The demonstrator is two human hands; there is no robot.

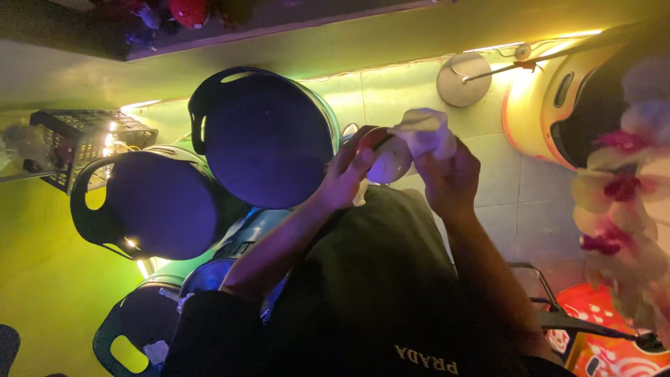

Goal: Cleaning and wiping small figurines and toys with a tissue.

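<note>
My left hand holds a small round white object with a red rim in front of my dark shirt. Its fingers curl around the object's left edge. My right hand grips a crumpled white cloth and presses it against the object's upper right side. Both hands sit close together, at the middle of the view. The dim, coloured light makes it hard to tell what the object is.
Two large round dark tubs with handles stand to the left, another lower down. A black wire crate is far left. A round metal disc, a yellow rounded shell, pale orchid flowers and a red box lie to the right.
</note>
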